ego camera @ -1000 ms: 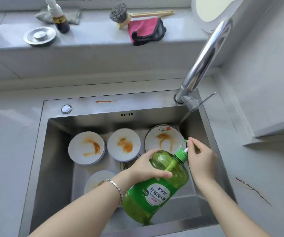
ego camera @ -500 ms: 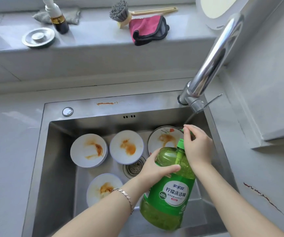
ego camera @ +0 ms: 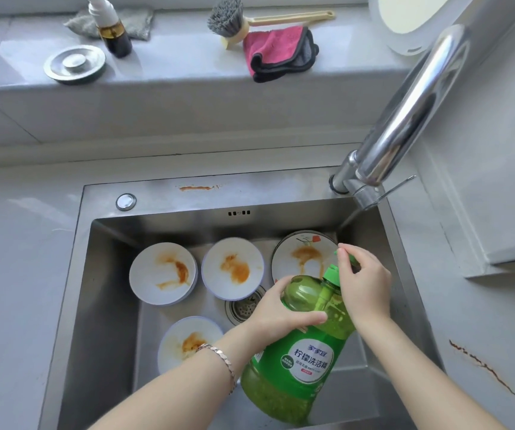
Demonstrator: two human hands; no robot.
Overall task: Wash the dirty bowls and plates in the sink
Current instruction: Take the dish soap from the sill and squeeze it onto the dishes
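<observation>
While the left hand [ego camera: 278, 315] curled its fingers and thumb round the shoulder of the green dish-detergent bottle [ego camera: 299, 364], which was tilted over the sink's near right corner, the right hand [ego camera: 364, 283] pinched the bottle's pump head [ego camera: 333, 271] between thumb and forefinger. A link bracelet [ego camera: 218, 356] sat on the left wrist.

Four sauce-smeared dishes lay on the floor of the stainless-steel sink [ego camera: 76, 305]. Along the back wall stood the left white bowl [ego camera: 163, 273], the middle white bowl [ego camera: 232, 268] and, in the back right corner, a flower-patterned plate [ego camera: 299, 252]. The near white bowl [ego camera: 184, 339] lay toward the front edge, partly behind the left forearm. A drain strainer [ego camera: 243, 307] sat between them.

A chrome faucet [ego camera: 405, 113] rose from the sink's back right corner. An orange smear [ego camera: 195, 188] marked the back rim, and brown streaks [ego camera: 482, 367] marked the grey worktop at the right. On the tiled ledge [ego camera: 172, 66] behind were a metal sink plug [ego camera: 74, 65], a small brown bottle [ego camera: 113, 32], a dish brush [ego camera: 228, 21] and a pink cloth [ego camera: 278, 49].
</observation>
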